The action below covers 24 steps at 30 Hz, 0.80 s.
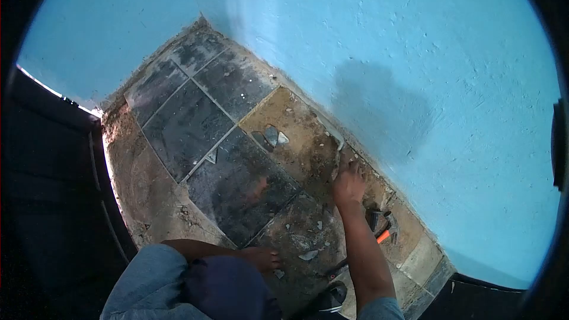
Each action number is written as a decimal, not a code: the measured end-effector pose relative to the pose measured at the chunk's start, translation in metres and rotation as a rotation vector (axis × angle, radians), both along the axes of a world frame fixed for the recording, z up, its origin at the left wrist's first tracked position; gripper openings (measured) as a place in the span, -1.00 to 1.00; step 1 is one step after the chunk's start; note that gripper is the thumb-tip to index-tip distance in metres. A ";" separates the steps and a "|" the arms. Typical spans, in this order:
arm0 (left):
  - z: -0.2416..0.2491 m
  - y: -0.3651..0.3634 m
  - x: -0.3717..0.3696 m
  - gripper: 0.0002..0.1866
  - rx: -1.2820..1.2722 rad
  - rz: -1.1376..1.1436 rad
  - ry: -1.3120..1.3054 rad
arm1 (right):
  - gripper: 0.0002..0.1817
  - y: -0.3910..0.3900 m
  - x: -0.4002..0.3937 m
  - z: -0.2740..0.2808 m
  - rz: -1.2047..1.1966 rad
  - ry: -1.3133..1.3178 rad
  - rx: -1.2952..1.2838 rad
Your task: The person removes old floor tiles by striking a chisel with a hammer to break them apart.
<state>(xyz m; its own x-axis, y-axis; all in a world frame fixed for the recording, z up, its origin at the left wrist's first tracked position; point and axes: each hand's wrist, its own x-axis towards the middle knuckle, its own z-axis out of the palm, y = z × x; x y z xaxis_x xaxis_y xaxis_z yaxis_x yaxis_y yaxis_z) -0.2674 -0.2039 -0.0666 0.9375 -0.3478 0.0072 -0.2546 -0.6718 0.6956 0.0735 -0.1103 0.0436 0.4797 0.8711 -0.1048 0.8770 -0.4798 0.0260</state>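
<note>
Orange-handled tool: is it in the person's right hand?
No, the orange-handled tool lies on the floor beside the right forearm, apart from the right hand.

At one bare patch point(299, 115) of floor, three larger shards point(271, 135) lie by the left edge; one lone shard point(212, 157) sits left of the patch. At least five dark tiles point(188, 127) spread to its left and near side. One left hand point(261, 258), one claw hammer point(384, 236) and one shoe point(336, 294) are nearer the person than the patch; one right hand point(349, 184) is at its right end.
</note>
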 end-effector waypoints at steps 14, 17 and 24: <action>0.015 0.005 0.003 -0.52 0.045 -0.030 0.060 | -0.31 0.013 0.012 0.019 0.044 0.093 -0.031; -0.004 -0.003 -0.003 -0.49 0.013 0.008 -0.012 | -0.33 0.026 0.005 0.006 0.004 0.166 -0.044; 0.025 0.007 0.008 -0.48 0.024 -0.066 0.176 | -0.44 -0.010 0.000 0.021 0.205 0.501 0.114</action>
<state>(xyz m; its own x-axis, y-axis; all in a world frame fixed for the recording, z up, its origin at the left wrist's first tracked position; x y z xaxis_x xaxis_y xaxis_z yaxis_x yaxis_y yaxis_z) -0.2597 -0.1966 -0.0412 0.8989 -0.4063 -0.1638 -0.1742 -0.6746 0.7174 0.0734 -0.1205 0.0648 0.2150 0.9606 -0.1762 0.8442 -0.2735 -0.4610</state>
